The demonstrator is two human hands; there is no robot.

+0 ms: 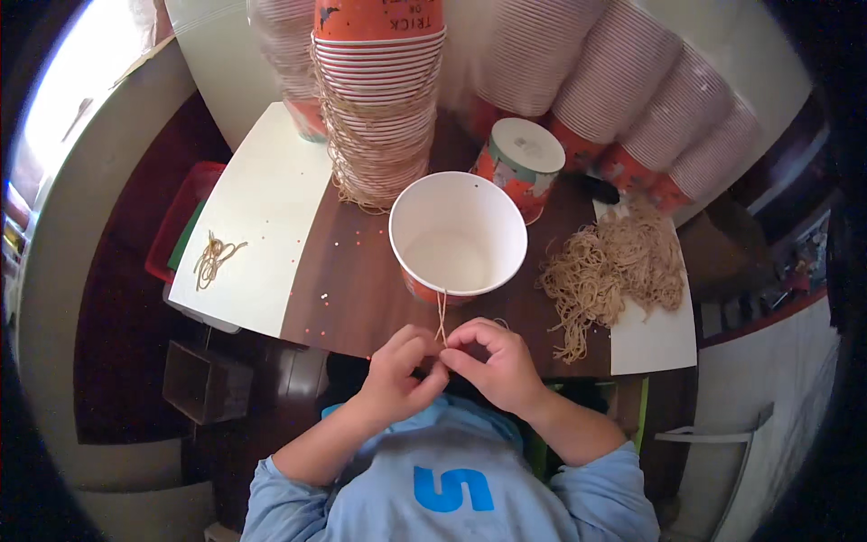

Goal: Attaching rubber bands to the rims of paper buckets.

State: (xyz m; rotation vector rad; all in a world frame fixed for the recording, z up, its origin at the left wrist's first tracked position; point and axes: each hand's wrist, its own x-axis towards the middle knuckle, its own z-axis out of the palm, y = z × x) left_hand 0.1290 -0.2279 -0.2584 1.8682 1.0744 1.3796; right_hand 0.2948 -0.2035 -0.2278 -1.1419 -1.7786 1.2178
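- Left hand [399,372] is curling its fingers in, tips closing on the cord [442,312] just below the bucket's near rim.
- Right hand [498,363] is pinching the same cord between thumb and forefinger, tips almost meeting the left hand's. Exact finger contact is too small to make out.
- Cord is running from the near rim of the bucket [458,233] toward the person — two strands, crossing just above the fingertips.
- Bucket is standing mid-surface [352,289], mouth up, white inside, orange outside. Neither of the hands is touching its wall.
- Second bucket [519,167] is sitting behind it to the right, white disc end facing up, orange and green print on the side.
- Tall stack [379,108] is rising behind the bucket to the left, orange bucket on top, cords hanging all down its side.
- Cord pile [619,271] is lying loose to the right, partly over the right white board [659,339].
- Small cord bunch [215,260] is resting alone on the left white board [262,199].
- Wrapped stacks [623,81] are leaning along the back right — white rims, orange ends, clear plastic.
- Red bin [185,226] is showing past the surface's left edge.
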